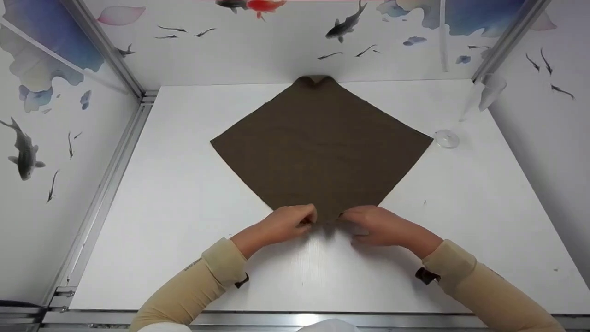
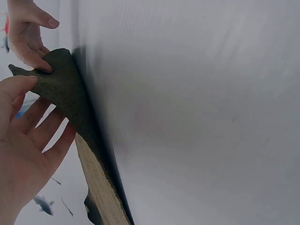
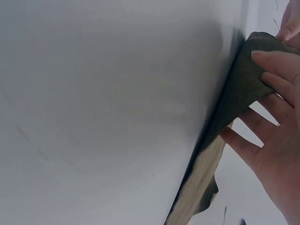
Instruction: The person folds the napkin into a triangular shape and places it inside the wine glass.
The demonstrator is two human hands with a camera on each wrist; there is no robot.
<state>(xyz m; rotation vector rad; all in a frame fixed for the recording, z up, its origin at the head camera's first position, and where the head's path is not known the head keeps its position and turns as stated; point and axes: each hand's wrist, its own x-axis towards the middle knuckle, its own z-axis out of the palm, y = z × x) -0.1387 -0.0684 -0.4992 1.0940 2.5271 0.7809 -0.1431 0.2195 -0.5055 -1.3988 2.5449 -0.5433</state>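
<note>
A dark brown cloth (image 1: 318, 143) lies as a diamond on the white table, its far corner bent up at the back wall. My left hand (image 1: 288, 224) pinches its near corner, thumb above and the other fingers spread beneath in the left wrist view. From the other side my right hand (image 1: 378, 226) pinches the same corner close by. That corner is lifted and curled, seen as dark cloth (image 3: 248, 75) in the right wrist view. Both hands also appear in the left wrist view, the left hand (image 2: 28, 145) below the right hand (image 2: 26, 35).
A clear stemmed glass has its round foot (image 1: 446, 139) right by the cloth's right corner and its bowl (image 1: 492, 90) leaning outward in view. White panels with painted fish (image 1: 345, 25) enclose the back and sides. A metal rail (image 1: 304, 319) runs along the front edge.
</note>
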